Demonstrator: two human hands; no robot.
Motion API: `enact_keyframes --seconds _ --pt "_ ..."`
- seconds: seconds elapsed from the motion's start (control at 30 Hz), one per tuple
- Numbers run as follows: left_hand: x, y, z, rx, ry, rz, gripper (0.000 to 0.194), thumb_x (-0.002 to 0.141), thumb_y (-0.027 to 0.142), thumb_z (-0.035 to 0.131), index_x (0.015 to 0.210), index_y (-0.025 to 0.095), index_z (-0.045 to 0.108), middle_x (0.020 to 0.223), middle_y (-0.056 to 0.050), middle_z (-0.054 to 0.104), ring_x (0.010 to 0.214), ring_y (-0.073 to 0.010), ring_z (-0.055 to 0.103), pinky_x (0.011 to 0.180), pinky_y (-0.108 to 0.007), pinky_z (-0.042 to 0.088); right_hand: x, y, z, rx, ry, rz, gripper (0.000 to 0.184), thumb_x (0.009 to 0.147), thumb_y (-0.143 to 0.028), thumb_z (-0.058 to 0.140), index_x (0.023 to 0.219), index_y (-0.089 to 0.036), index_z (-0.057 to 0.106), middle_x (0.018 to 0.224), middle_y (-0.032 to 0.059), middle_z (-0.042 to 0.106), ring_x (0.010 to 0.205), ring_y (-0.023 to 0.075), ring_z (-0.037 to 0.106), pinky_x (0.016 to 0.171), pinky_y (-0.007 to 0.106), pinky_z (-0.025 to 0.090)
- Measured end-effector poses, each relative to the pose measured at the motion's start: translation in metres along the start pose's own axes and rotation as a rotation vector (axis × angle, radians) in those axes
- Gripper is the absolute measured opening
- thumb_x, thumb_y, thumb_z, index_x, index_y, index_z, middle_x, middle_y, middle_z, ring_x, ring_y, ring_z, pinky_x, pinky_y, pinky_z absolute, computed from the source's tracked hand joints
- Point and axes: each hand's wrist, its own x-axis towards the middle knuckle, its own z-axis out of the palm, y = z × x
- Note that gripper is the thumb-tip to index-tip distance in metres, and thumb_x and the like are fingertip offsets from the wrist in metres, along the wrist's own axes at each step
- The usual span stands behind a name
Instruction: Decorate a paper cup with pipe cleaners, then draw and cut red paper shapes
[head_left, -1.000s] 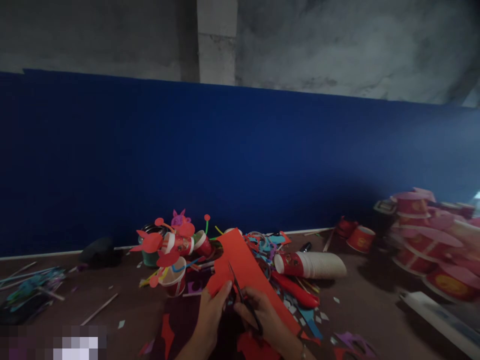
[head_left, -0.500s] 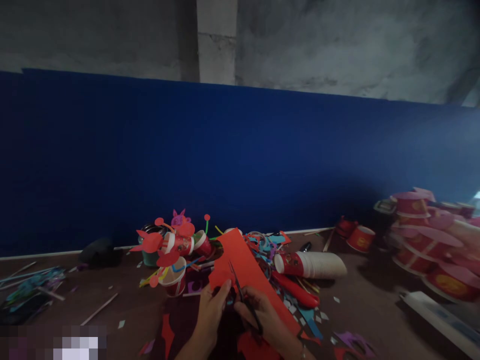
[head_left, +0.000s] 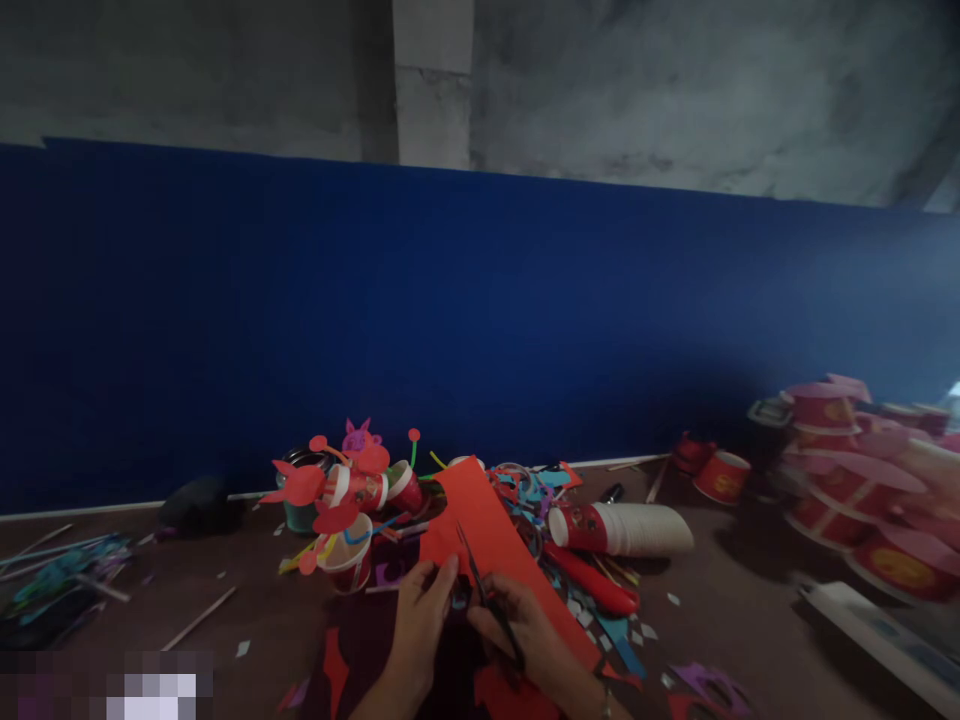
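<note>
My left hand (head_left: 421, 608) is closed, thumb and fingers pinching the near edge of a piece of red paper (head_left: 441, 538). In my right hand (head_left: 521, 618) are dark-handled scissors (head_left: 475, 567), their blades pointing away from me and up to the left, at the right side of the pinched paper. I cannot tell how far apart the blades are. Beneath and behind lies a long red paper sheet (head_left: 495, 515), slanting from the middle back toward my right wrist. Where the pinched piece ends against this sheet is hard to make out.
Left of my hands stand paper-cup figures (head_left: 358, 490) with red cut-outs. A stack of paper cups (head_left: 637, 530) lies on its side at right, beside a red tube-like object (head_left: 592, 580) and paper scraps. Red decorated cups (head_left: 855, 500) are piled far right. A blue panel (head_left: 480, 300) rises behind.
My left hand has shifted slightly along the red paper, and its fingertips sit a little differently. The scissors have barely moved.
</note>
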Motion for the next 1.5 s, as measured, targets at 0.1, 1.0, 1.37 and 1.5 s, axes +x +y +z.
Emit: enact_keyframes --seconds 0.1,1.0,1.37,1.5 --pt "0.0000 0.0002 0.0004 0.019 -0.002 0.001 0.059 0.041 0.066 0.077 0.046 0.020 0.042 0.043 0.009 0.033 0.043 -0.0052 0.024 0.040 -0.021 0.017 -0.0012 -0.0011 0.0009 0.011 -0.001 -0.020 0.047 0.064 -0.061 0.067 0.073 -0.020 0.048 0.045 -0.0097 0.048 0.031 0.0040 0.037 0.031 0.016 0.027" --pt "0.0004 0.0013 -0.0010 0.159 -0.093 0.094 0.058 0.055 0.074 0.066 0.051 0.020 0.043 0.047 0.009 0.032 0.046 -0.0076 0.026 0.043 -0.022 0.021 -0.0060 -0.0099 -0.0023 -0.072 0.020 0.039 0.046 0.065 -0.061 0.067 0.073 -0.020 0.048 0.044 -0.0100 0.046 0.032 0.0047 0.035 0.031 0.017 0.025" --pt "-0.0016 -0.0064 -0.0004 0.053 -0.241 0.124 0.043 0.067 0.059 0.068 0.074 0.017 0.066 0.067 -0.001 0.060 0.065 -0.0157 0.051 0.064 -0.026 0.042 -0.0039 -0.0036 -0.0020 0.002 -0.019 0.002 0.052 0.062 -0.067 0.067 0.073 -0.019 0.048 0.043 -0.0113 0.045 0.028 0.0026 0.031 0.029 0.017 0.022" --pt "-0.0008 -0.0063 -0.0010 0.039 -0.274 0.098 0.043 0.065 0.058 0.070 0.071 0.016 0.066 0.064 -0.001 0.060 0.063 -0.0159 0.052 0.061 -0.026 0.041 -0.0037 -0.0050 -0.0023 -0.016 -0.020 -0.002 0.051 0.062 -0.067 0.067 0.071 -0.020 0.047 0.044 -0.0108 0.046 0.030 0.0033 0.034 0.030 0.017 0.023"
